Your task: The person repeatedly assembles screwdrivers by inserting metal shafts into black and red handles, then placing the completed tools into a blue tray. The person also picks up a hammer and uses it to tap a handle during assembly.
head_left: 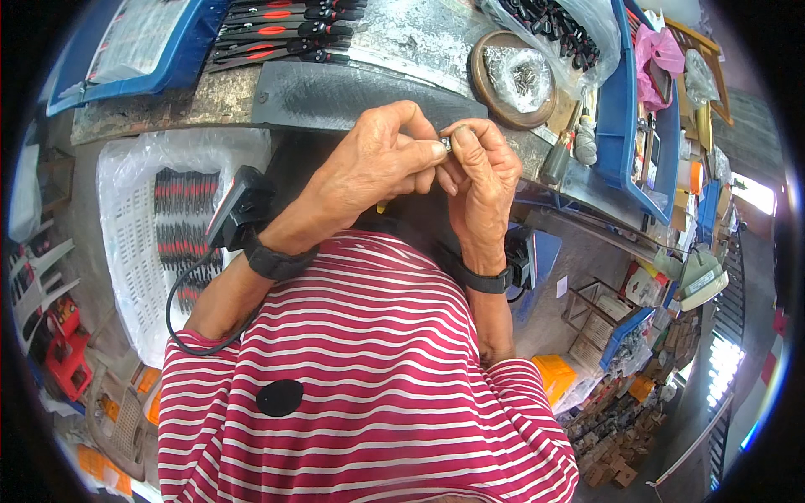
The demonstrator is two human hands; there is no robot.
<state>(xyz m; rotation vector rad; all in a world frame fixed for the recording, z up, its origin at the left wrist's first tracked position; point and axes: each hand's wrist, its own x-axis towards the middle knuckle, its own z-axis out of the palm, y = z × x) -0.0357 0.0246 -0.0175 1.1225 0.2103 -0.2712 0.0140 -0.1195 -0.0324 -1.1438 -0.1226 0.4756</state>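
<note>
Both hands meet just off the front edge of the workbench. My left hand (pixel 381 159) is closed, its thumb and forefinger pinched at a tiny metallic piece (pixel 446 144). On the other side of that piece, my right hand (pixel 485 168) pinches too, thumb against bent forefinger. The piece is mostly covered by fingertips, and its kind is too small to make out. Behind the hands lies a dark pad (pixel 335 99) along the bench edge. Beyond the right hand sits a round brown dish (pixel 485 71) with a plastic bag of small metal parts (pixel 521 80).
Several black-and-red tools (pixel 281 32) lie stacked at the back left beside a blue tray (pixel 159 63). A white basket (pixel 126 226) holds rows of similar tools. On the right stand a bag of black parts (pixel 553 29), a brush-like tool (pixel 558 159) and a blue bin (pixel 616 159).
</note>
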